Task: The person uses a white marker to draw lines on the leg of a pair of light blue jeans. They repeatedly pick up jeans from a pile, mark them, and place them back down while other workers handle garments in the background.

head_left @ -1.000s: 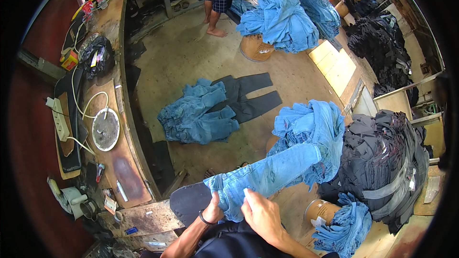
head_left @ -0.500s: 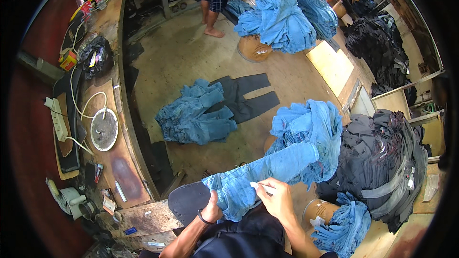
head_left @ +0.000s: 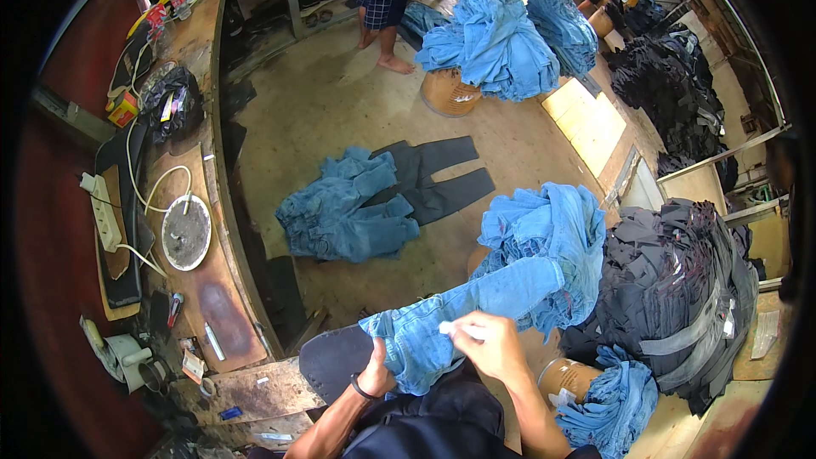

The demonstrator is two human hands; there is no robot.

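A pair of light blue jeans (head_left: 501,286) lies stretched across a dark rounded board (head_left: 327,364) in front of me. At the near left end of the denim, my left hand (head_left: 376,372) is closed on its edge, thumb on top. My right hand (head_left: 493,348) pinches a white pen-like stick (head_left: 447,328), its tip at the denim surface; whether it touches I cannot tell. The far end of the jeans runs onto a heap of blue jeans (head_left: 544,221) to the right.
Blue and black trousers (head_left: 340,217) lie on the floor ahead. A big bundle of dark garments (head_left: 671,280) stands at right, near a brown drum (head_left: 568,381). The left bench (head_left: 225,314) holds a power strip (head_left: 104,219) and round plate (head_left: 185,234). A person (head_left: 387,0) stands beyond.
My right hand has turned slightly, with the white stick's tip shifting a little left along the denim. My left hand keeps its grip. The person ahead has shifted their feet.
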